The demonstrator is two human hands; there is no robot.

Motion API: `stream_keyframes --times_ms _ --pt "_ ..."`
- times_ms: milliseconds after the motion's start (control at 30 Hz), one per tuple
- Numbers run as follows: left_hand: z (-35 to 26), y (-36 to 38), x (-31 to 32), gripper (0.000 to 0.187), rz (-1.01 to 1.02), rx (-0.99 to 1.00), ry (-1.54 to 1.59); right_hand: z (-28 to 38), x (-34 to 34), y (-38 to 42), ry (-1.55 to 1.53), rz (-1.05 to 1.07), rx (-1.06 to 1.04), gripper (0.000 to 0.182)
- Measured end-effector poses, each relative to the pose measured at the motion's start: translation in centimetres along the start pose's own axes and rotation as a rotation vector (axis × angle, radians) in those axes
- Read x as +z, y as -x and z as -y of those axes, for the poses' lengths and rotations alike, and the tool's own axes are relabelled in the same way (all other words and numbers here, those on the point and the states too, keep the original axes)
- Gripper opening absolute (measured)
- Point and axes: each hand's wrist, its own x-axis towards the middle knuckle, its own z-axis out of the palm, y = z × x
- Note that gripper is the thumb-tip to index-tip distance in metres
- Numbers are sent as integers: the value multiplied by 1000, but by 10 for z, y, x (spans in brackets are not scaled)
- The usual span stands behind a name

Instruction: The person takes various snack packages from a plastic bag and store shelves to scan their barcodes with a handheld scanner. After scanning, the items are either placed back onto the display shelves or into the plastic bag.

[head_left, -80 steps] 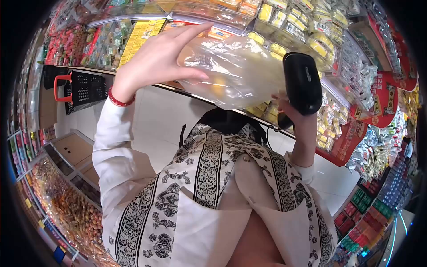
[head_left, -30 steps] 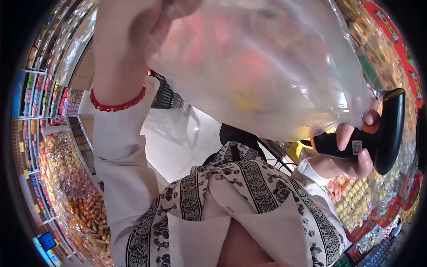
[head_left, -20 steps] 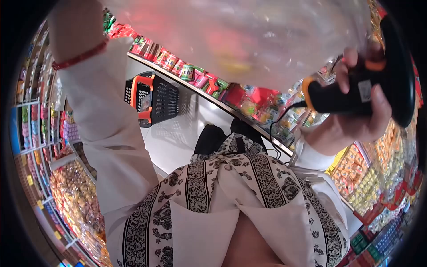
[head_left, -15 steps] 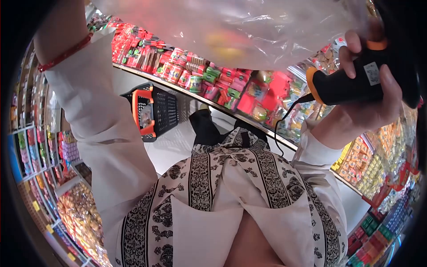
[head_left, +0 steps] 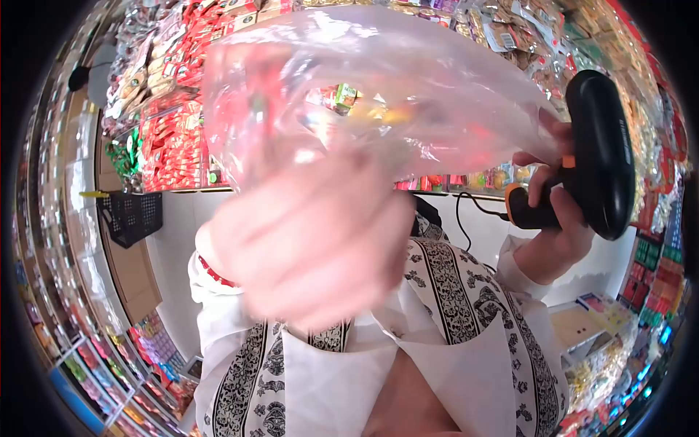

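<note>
A clear plastic bag [head_left: 466, 109] spreads across the upper middle of the view, with a few small colourful packets [head_left: 346, 98] showing through or inside it. My right hand [head_left: 555, 200] is closed around the handle of a black and orange barcode scanner [head_left: 601, 156], whose cable runs down to the left. Fingertips of that hand also meet the bag's right edge. In front of my chest, just below the bag, is my left hand [head_left: 320, 240], smeared by motion. Its fingers are too blurred to show whether it grips the plastic.
Shelves of red snack packets [head_left: 175, 149] stand beyond the bag. A dark shopping basket [head_left: 135, 218] is at the left. More packed goods [head_left: 655, 273] line the right, near a cardboard box [head_left: 579, 324]. The scanner's cable [head_left: 459, 222] hangs close to my clothes.
My left hand has come down into view before my chest. The bag is lower and more fully seen. The scanner has turned upright, and the view has shifted along the shelves.
</note>
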Motion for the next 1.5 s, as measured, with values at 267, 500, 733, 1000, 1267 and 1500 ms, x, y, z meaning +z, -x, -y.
stream_keyframes --times_ms 267,500,733,1000,1267,1500 --pt "50 19 52 39 1168 -200 -71 -11 12 10 -2 -328 33 58" --pt "55 86 57 78 1236 87 434 -1 41 0 -25 -395 322 66" --pt "79 30 59 54 1656 -511 533 -14 35 -4 -68 -258 -26 65" --pt "79 90 65 47 901 224 502 -24 42 -5 -353 -437 77 55" --pt "88 88 73 42 1128 -302 369 -19 50 -5 -417 -317 52 54" --pt "0 47 77 40 880 126 267 -31 47 -15 -275 -413 137 59"
